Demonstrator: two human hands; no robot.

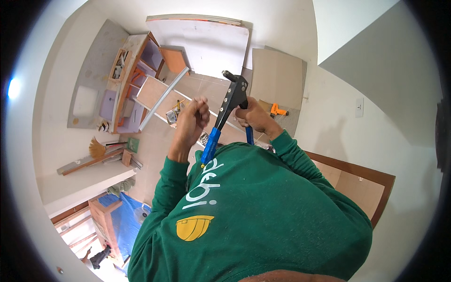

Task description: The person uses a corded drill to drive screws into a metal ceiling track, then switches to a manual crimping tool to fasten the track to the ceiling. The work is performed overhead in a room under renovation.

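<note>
A hand riveter [233, 96] with a black head and two blue-gripped handles is raised in front of my chest, its nose pointing up and away. My right hand [253, 116] is closed around the right-hand handle [249, 135]. The other blue handle [211, 144] hangs free, angled down toward my green sweatshirt. My left hand [193, 116] is held up just left of the tool, apart from it, with its fingers curled into a loose fist. Whether something small sits in those fingers cannot be seen.
On the tiled floor below lie a wooden cabinet frame with purple panels [134, 84], a long metal rail [162, 98], an orange drill [278, 111] and a broom [97, 148]. A white board [202, 44] leans on the wall. A brown-edged panel [361, 185] stands at the right, a blue tarp [126, 221] lower left.
</note>
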